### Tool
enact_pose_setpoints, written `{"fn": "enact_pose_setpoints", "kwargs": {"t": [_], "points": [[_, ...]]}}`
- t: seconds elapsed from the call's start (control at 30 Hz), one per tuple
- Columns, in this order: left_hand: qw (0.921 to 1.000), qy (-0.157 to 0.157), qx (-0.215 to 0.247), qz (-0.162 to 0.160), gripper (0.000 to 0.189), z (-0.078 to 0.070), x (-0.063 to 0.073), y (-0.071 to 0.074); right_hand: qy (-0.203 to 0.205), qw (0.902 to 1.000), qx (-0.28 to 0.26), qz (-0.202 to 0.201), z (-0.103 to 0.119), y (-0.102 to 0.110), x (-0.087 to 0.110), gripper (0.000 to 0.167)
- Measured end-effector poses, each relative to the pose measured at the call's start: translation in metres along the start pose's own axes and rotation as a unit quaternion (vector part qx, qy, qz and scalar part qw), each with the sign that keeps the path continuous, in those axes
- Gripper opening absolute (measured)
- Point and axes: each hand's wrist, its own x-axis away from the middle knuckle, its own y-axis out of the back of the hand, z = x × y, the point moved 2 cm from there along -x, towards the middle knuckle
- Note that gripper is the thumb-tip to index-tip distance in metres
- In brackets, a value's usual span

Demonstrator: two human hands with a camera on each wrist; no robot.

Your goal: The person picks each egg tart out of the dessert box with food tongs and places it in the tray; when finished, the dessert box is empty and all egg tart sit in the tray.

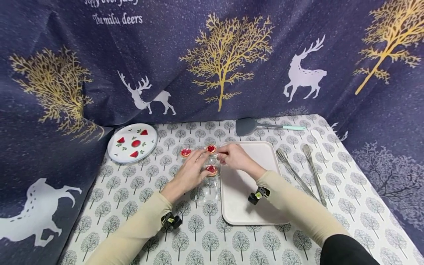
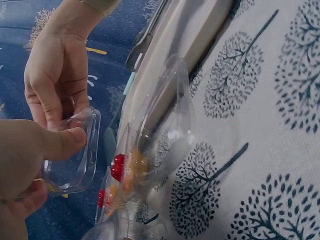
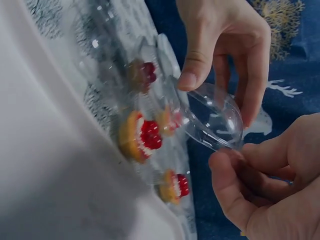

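Note:
Both hands hold one small clear plastic clamshell box. My left hand grips one side, its thumb on the near face in the left wrist view. My right hand pinches the box's edge between thumb and fingertips. Below the hands are several fruit tarts with glossy red topping and pale cream, among them a middle tart, a back tart and a left tart. They sit in clear plastic packs; one open clear pack lies nearest the front.
A white tray lies right of the packs, under my right forearm. At the back left is a watermelon-patterned plate. A grey spatula lies behind the tray; tongs, a whisk-like metal utensil and a white spoon lie right.

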Motion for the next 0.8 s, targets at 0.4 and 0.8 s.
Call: {"fn": "enact_pose_setpoints", "kwargs": {"t": [0.4,0.8], "points": [[0.9968,0.000,0.055,-0.058,0.083,-0.002,-0.001,0.009,0.043,0.9970,-0.025,-0.059,0.025,0.012,0.018,0.016],[0.9813,0.110,0.156,-0.025,0.066,-0.007,0.003,0.013,0.177,0.9765,0.034,-0.118,0.035,0.015,0.047,0.008]]}}
